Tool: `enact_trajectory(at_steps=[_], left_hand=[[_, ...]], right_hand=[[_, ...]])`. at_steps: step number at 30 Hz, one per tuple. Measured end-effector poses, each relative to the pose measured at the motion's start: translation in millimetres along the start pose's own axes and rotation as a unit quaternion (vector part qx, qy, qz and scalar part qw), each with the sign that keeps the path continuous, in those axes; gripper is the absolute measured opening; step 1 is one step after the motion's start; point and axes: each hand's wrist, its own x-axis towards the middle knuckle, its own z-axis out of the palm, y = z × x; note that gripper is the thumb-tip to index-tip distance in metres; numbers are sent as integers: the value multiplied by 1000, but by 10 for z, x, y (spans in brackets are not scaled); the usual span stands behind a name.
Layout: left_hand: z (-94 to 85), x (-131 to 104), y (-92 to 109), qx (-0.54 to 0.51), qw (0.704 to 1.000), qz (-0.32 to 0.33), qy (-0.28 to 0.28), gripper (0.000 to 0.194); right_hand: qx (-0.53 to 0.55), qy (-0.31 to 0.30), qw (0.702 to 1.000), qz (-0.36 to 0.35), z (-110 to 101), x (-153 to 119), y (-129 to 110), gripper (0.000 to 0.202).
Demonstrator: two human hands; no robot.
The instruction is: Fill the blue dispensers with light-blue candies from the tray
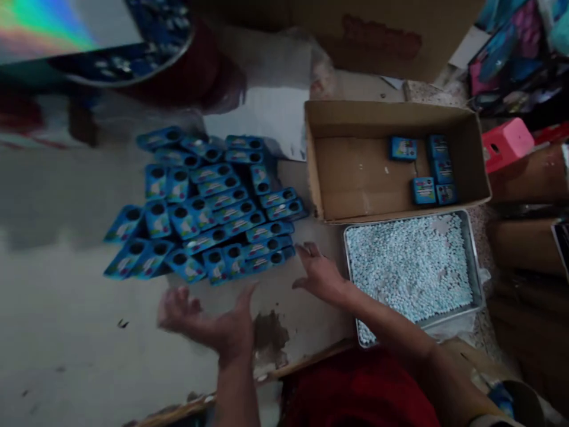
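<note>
Many small blue boxes (pixel 213 207), each with a dark round hole on one face, stand packed together on the table. My left hand (pixel 208 320) hovers just in front of them, palm up, thumb apart from the half-curled fingers, with nothing in it. By the group's right front corner is my right hand (pixel 322 276), thumb and fingers apart and nothing seen between them; whether its fingertips touch the nearest box is unclear. A metal tray (pixel 476 267) of small pale blue and white pellets (pixel 409 267) lies beside my right forearm.
Behind the tray is an open cardboard carton (pixel 355 172) with several blue boxes (pixel 424 190) at its right end. A dark red tub (pixel 195 65) holding blue items stands at the back left. A pink plastic object (pixel 509 142) sits right of the carton.
</note>
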Motion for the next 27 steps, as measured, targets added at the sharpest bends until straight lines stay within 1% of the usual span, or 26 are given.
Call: enact_trajectory(at_steps=[1,2,3,4,5,6,7,8,9,10,11,12,13,14,15,16,17,18,19,21,23,25,26,27], left_hand=[[-19,70,251,-14,997,37,60,99],[28,192,543,-44,991,92,90,80],[153,357,870,-76,981,153,91,62],[360,546,1220,-80,973,210,57,46],[647,740,1578,-78,962,261,23,35],[1004,916,1930,-80,946,312,-24,31],[1413,1060,2260,-80,927,357,-87,31],[1857,1162,2555,-69,903,389,-166,30],[2313,1218,2805,-49,871,417,-254,29],[2761,1233,3004,-24,834,441,-332,33],[3180,1213,3152,1,796,464,-390,41],[3553,1169,3249,32,767,478,-428,51],[3870,1111,3302,71,748,481,-452,64],[4124,1048,3316,110,739,474,-466,76],[4314,987,3302,143,733,468,-472,87],[4446,934,3265,167,732,463,-472,96],[4530,894,3214,183,734,458,-467,101],[4575,867,3152,188,740,453,-460,103],[4595,857,3084,184,751,443,-455,105],[4583,887,2933,162,778,388,-467,105],[4516,981,2771,132,794,320,-500,100],[4375,1123,2612,80,788,275,-544,90],[4268,1203,2542,55,781,266,-562,87],[4137,1284,2484,25,773,262,-578,87]], right_hand=[[39,-5,998,-42,-244,-249,49,72],[88,13,995,-55,-543,-487,128,49],[131,49,989,-58,-894,-694,242,36],[149,108,981,-52,-1289,-853,391,33],[140,190,971,-39,-1712,-955,575,35],[103,274,956,-23,-2147,-994,787,35],[54,338,939,16,-2573,-970,1017,37],[1,376,924,70,-2970,-889,1253,39],[-52,383,913,132,-3322,-763,1482,41],[-102,364,905,193,-3618,-602,1692,43],[-146,342,899,233,-3855,-421,1876,45],[-179,326,894,250,-4033,-231,2028,46],[-207,309,891,259,-4162,-43,2149,48],[-232,299,890,255,-4250,138,2243,50],[-252,292,889,245,-4309,308,2315,53],[-267,285,890,235,-4347,464,2371,56],[-276,275,892,228,-4368,605,2419,59],[-277,260,897,227,-4376,732,2461,62],[-272,244,901,233,-4371,844,2501,65],[-252,239,903,255,-4319,1021,2569,74],[-220,278,895,271,-4214,1135,2604,85],[-178,323,890,267,-4074,1193,2576,92],[-161,329,894,258,-3996,1205,2533,94],[-149,320,903,245,-3916,1207,2469,97]])
